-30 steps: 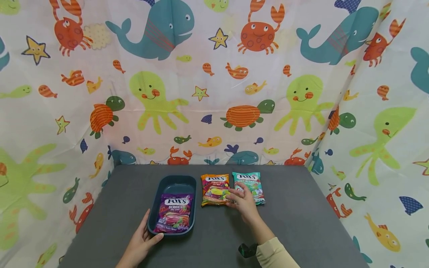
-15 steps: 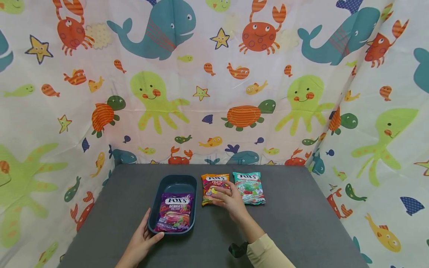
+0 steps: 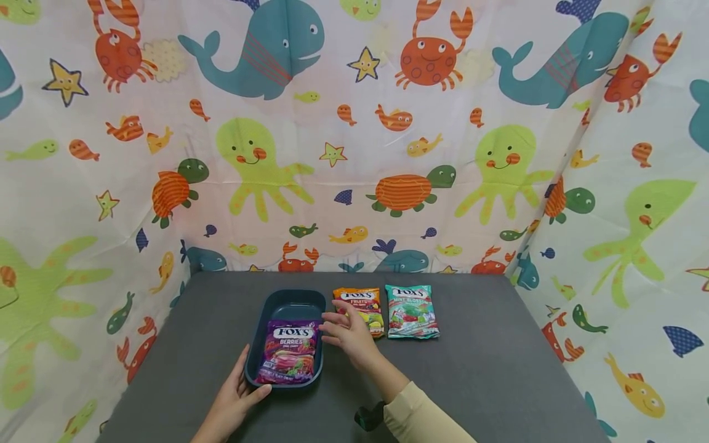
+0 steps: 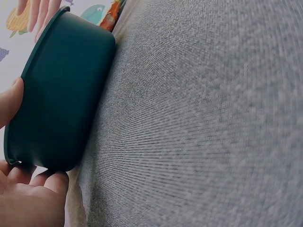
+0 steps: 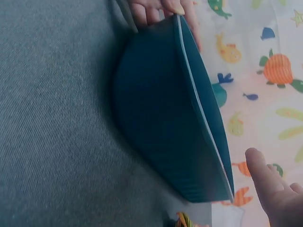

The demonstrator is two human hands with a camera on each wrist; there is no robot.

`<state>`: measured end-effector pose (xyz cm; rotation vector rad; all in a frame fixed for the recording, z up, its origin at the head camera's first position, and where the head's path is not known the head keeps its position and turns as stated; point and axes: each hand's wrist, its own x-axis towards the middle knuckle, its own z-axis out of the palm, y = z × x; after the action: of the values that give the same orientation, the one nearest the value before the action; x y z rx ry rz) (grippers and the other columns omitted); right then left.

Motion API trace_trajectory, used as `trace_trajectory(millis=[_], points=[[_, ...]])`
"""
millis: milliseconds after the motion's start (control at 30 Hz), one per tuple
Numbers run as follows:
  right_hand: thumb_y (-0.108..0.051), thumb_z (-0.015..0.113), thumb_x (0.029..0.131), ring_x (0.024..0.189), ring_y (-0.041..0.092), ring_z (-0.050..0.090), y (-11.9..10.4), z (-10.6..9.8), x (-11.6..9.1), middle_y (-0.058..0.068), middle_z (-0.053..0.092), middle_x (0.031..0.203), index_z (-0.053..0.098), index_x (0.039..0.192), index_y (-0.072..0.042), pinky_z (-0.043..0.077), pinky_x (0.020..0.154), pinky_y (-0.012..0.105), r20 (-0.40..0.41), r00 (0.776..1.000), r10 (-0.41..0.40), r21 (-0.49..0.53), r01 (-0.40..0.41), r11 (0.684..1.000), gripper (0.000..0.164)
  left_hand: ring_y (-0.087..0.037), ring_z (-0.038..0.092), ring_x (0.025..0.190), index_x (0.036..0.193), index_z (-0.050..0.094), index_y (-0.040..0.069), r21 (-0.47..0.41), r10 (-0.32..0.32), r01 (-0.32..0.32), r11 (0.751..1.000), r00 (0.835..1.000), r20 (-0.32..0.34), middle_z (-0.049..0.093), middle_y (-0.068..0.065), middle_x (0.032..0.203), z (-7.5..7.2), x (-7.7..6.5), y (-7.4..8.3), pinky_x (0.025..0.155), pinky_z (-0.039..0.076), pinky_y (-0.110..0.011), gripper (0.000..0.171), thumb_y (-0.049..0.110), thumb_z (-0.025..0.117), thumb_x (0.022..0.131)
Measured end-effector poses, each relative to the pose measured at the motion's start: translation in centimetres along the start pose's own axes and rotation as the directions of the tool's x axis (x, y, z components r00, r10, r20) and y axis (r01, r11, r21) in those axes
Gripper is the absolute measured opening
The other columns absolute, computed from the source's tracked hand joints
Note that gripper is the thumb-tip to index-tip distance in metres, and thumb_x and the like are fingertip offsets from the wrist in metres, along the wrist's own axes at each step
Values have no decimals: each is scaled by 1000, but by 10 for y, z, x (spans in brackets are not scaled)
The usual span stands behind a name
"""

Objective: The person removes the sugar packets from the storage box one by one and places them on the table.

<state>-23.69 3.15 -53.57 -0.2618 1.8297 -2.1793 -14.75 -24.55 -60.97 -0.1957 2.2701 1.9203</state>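
A dark blue rectangular plastic container [image 3: 293, 304] stands on the table, with a purple bag of Fox's Berries candy [image 3: 289, 355] lying in it. My left hand [image 3: 228, 401] holds its near left corner, thumb on the near side and fingers along the left wall; the left wrist view shows this grip on the container [image 4: 66, 90]. My right hand [image 3: 353, 339] is held with fingers spread at the container's right rim, holding nothing. Behind that hand lies an orange bag of Fox's Fruits candy [image 3: 362, 300], partly covered by it. Beside it lies a green Fox's mint candy bag [image 3: 412, 312].
The grey tabletop [image 3: 487, 369] reaches back to a cloth wall [image 3: 354, 203] printed with sea animals. Similar cloth hangs along the left and right sides. A dark strap-like object [image 3: 368, 417] sits at the right sleeve [image 3: 421, 418].
My right hand has moved left, from over the green and orange candy bags to the container's right rim, uncovering the green bag. The left hand and container have stayed in place.
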Motion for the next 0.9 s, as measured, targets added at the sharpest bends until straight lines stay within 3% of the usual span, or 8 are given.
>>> trace_trajectory(millis=[333,567,767,900], points=[[-15,63,101,131,40,56,-1,25,2,18,53,147,38,152,-14,48,104,55,14,999,30,-15,-30,999,56,-39,30,150,164,-2,25,4,-1,1,1000,1000,-5,15,-18,168,0,1,-1,110,45,-43,106,35,75,92],[-22,66,100,134,38,53,-3,45,1,18,44,154,41,151,-17,48,105,56,15,1000,21,-163,-18,986,57,-39,31,149,164,-2,28,4,-2,2,1000,1000,-7,16,-18,168,0,0,-2,109,47,-42,107,37,76,91],[-34,68,98,146,45,34,3,59,3,17,36,160,43,150,-22,35,113,63,-47,998,32,-281,-44,959,59,-40,33,148,164,-2,27,12,0,1,1000,1000,-9,17,-18,168,1,1,-2,108,48,-42,107,38,75,91],[-41,69,96,144,44,37,6,67,3,15,40,157,41,151,-25,34,111,68,-90,995,49,-319,-75,945,64,-39,34,148,164,-2,28,9,0,1,1000,1000,-9,16,-18,168,2,2,-2,108,48,-40,106,37,75,91]])
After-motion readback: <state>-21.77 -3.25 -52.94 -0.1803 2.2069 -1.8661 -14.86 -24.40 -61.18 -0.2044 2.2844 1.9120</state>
